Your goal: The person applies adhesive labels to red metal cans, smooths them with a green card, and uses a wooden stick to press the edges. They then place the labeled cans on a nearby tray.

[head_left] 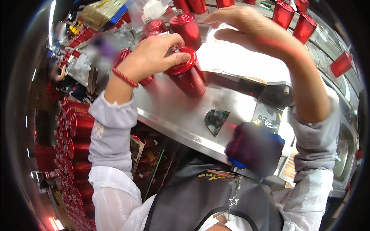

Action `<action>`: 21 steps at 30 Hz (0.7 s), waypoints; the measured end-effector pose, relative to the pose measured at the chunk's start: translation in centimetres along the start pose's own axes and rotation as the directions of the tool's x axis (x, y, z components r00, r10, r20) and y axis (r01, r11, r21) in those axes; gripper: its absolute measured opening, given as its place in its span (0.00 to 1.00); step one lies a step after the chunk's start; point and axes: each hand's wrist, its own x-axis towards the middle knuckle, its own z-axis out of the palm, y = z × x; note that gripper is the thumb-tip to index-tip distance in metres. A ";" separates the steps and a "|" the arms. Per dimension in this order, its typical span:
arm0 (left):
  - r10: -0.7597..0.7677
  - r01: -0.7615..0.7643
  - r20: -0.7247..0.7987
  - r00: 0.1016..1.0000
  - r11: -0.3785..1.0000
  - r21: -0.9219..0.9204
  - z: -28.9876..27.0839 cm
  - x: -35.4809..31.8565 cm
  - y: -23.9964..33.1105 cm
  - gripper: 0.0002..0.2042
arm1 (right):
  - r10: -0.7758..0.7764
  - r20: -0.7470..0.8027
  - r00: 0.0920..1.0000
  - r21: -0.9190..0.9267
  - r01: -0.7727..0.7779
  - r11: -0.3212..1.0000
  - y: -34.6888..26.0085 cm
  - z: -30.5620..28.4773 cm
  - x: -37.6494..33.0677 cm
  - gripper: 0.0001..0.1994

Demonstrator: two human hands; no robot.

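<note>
My left hand [154, 57] is closed around the top of a shiny red bottle [189, 81], its thumb across the shoulder. The bottle tilts over a metal worktable [169, 119]. Close behind stand another red bottle [186, 30] with a short neck and a further one [155, 26]. Over a glaring white surface [235, 56], my right hand [241, 27] has its fingers stretched toward the left and holds nothing that I can see. A dark, glossy fan-shaped piece [216, 121] lies on the table nearer to me.
A dark purple and blue cloth bundle [250, 148] sits at the table's near edge. Red bottles [304, 27] stand on a curving conveyor [323, 57] at right. Many red bottles [79, 127] are stacked at lower left. A cardboard box [98, 14] is at far left.
</note>
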 end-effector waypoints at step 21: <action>-0.209 0.202 -0.038 0.977 0.970 -0.134 -3.6 -0.5 -3.5 0.11 | 0.167 -0.061 0.984 -0.279 -0.177 0.944 -8.4 -10.8 -23.3 0.17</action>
